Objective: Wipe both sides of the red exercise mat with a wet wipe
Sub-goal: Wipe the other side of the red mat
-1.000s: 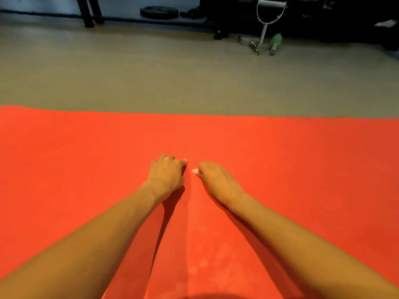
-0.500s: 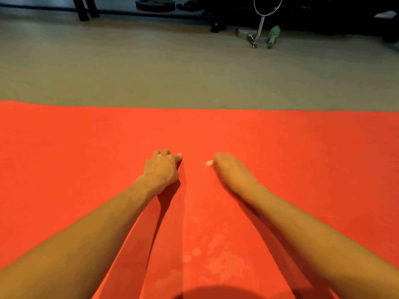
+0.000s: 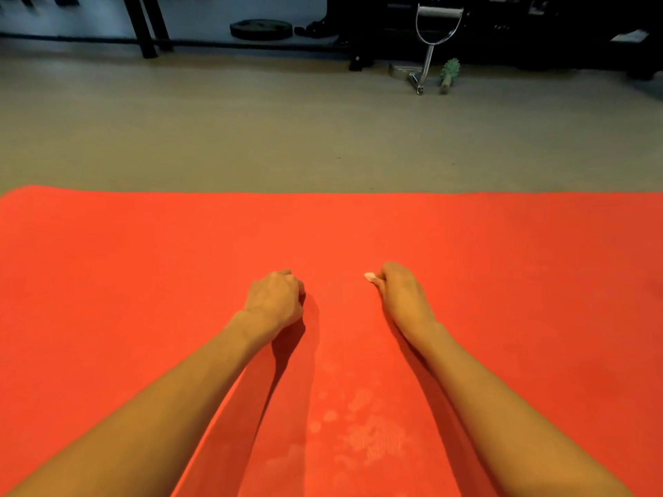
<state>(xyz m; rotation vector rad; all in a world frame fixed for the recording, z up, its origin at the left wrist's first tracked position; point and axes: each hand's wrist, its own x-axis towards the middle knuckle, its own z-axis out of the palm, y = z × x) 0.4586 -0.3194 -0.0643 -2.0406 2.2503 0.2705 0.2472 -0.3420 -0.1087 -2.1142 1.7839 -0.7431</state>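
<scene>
Only a white tip of the wet wipe (image 3: 370,276) shows, poking out from the curled, gripping fingers of the right hand (image 3: 401,299). The left hand (image 3: 276,303) is a closed fist with its fingertips tucked out of sight. The red exercise mat (image 3: 143,263) lies flat beneath both sets of fingers, cut off at three frame edges, with pale blotches on the wrist side of them.

This was a gym. A black weight plate (image 3: 261,29) lay at 11 o'clock near dark rack legs (image 3: 143,26). A steel stirrup cable handle (image 3: 436,30) stood at 1 o'clock beside a green spiky roller (image 3: 449,71). A red exercise mat (image 3: 143,263) lay on the grey floor (image 3: 251,130).
</scene>
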